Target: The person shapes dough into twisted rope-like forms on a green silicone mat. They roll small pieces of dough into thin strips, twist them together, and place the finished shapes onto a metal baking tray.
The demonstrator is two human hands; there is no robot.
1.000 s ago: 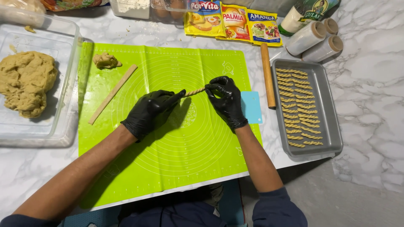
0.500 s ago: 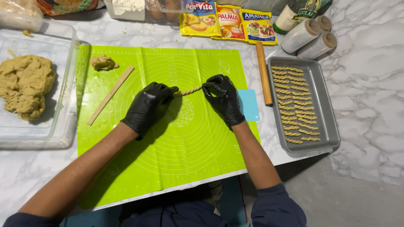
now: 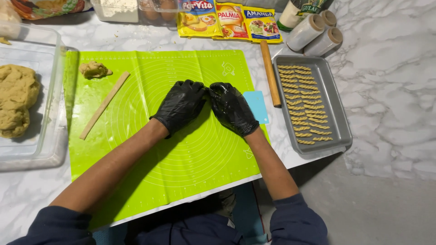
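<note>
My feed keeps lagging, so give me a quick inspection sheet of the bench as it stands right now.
Surface: marble counter under a green mat.
Job's things: dough strip and dough lump on the mat; tray with twisted dough sticks.
Clutter: rolling pin, blue scraper, packets, two rolls, tub of dough.
Hands: left hand and right hand, black-gloved, fingertips together; anything pinched is hidden.
Cables: nothing seen.
Surroundings: grey floor.
</note>
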